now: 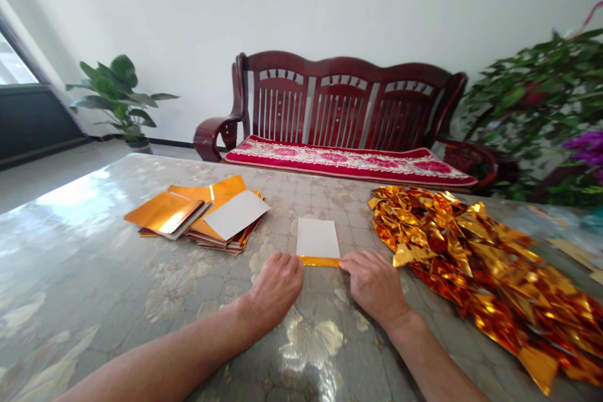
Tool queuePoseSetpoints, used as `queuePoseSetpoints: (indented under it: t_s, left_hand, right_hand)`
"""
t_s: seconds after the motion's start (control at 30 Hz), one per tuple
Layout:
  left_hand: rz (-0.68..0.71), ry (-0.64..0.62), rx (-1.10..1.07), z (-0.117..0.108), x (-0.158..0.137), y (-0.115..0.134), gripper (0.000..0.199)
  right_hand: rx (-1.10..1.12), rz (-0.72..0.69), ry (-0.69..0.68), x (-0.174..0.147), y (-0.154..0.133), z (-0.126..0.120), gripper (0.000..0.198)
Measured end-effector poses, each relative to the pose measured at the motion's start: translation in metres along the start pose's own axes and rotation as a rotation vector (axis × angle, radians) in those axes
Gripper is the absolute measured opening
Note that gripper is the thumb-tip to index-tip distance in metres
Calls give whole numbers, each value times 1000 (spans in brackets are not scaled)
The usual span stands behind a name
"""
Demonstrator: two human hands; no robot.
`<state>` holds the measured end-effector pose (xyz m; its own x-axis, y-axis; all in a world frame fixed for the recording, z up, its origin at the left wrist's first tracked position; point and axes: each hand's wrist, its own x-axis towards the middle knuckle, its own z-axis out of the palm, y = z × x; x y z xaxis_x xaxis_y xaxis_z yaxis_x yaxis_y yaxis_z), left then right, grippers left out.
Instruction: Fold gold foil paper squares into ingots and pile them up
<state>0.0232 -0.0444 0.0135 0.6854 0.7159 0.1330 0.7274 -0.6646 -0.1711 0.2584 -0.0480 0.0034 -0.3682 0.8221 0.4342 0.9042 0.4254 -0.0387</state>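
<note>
A sheet of gold foil paper [318,239] lies white side up on the table, its near edge folded over into a narrow gold strip. My left hand [277,281] is closed at the left end of that strip, with the fingertips hidden behind the knuckles. At the right end, my right hand [377,282] pinches the corner between thumb and fingers. To the left sits a loose stack of gold foil paper sheets [167,210], some gold side up and one white side up. A large heap of folded gold foil pieces [456,245] spreads over the right side.
Under everything is a table with a glossy, flower-patterned cover [188,326]. Beyond it stands a dark red wooden bench [339,100] with a red and white seat cover [339,160]. Plants [120,94] flank it. Clear plastic [541,226] lies at the far right.
</note>
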Motion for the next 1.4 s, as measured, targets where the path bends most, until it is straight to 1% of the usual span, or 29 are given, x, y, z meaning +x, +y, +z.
queuePoseSetpoints:
  t_s: [0.13, 0.23, 0.3, 0.4, 0.57, 0.73, 0.97, 1.1, 1.4]
  left_hand:
    - [24, 22, -68, 1, -1, 1, 10]
    - [60, 42, -121, 2, -1, 5, 7]
    - [92, 46, -146, 2, -1, 8, 7]
    - [128, 32, -169, 1, 0, 11, 8]
    - [133, 15, -197, 0, 0, 12, 9]
    - [133, 25, -202, -2, 1, 13, 10]
    - [138, 25, -200, -1, 3, 14, 13]
    - [135, 23, -199, -1, 2, 14, 13]
    - [154, 8, -187, -2, 3, 13, 11]
  right_hand:
    - [35, 111, 30, 3, 0, 1, 27]
    - [32, 184, 46, 5, 1, 2, 16]
    - [26, 216, 50, 6, 2, 3, 12]
    - [7, 256, 47, 8, 2, 5, 12]
    - [-45, 297, 29, 9, 3, 6, 11]
    - [-70, 312, 10, 9, 2, 5, 10]
    - [-68, 293, 37, 9, 1, 6, 7]
    - [-49, 281, 51, 8, 2, 6, 8]
    - [35, 309, 86, 7, 4, 8, 10]
